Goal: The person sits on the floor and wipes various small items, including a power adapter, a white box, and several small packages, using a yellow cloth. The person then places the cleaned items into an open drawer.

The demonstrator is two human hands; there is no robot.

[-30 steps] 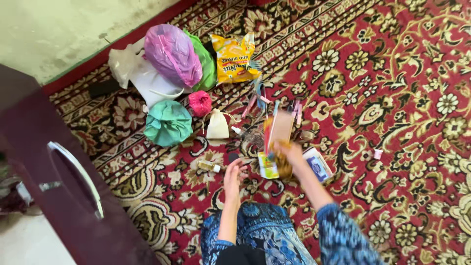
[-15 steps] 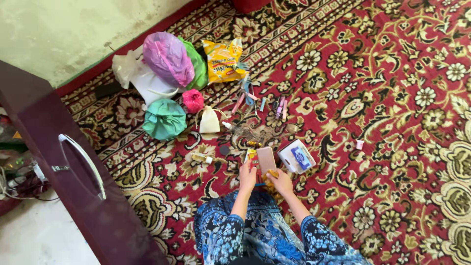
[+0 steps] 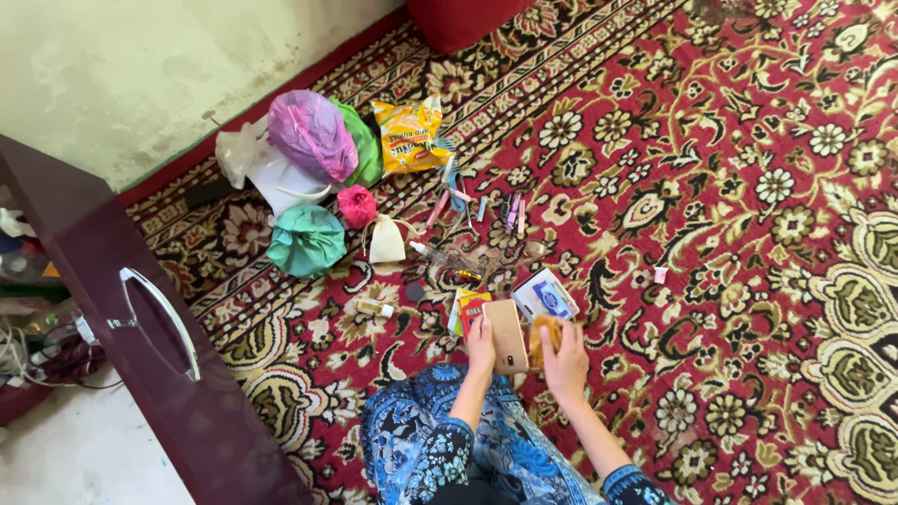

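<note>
My left hand (image 3: 481, 339) grips left edge of tan flat case (image 3: 506, 336), probably phone, held above carpet (image 3: 748, 281) before my knees. My right hand (image 3: 564, 357) curled shut round small orange-brown object (image 3: 543, 335), kind unclear. White-blue packet (image 3: 545, 296) lies just beyond, red card (image 3: 470, 308) beside it.

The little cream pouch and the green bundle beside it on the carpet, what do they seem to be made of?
The cream pouch looks like matte woven cloth, gathered at the neck by a drawstring. The green bundle seems to be thin plastic film: it is crinkled, slightly glossy and knotted on top. The carpet looks like dense, patterned woven pile.
</note>
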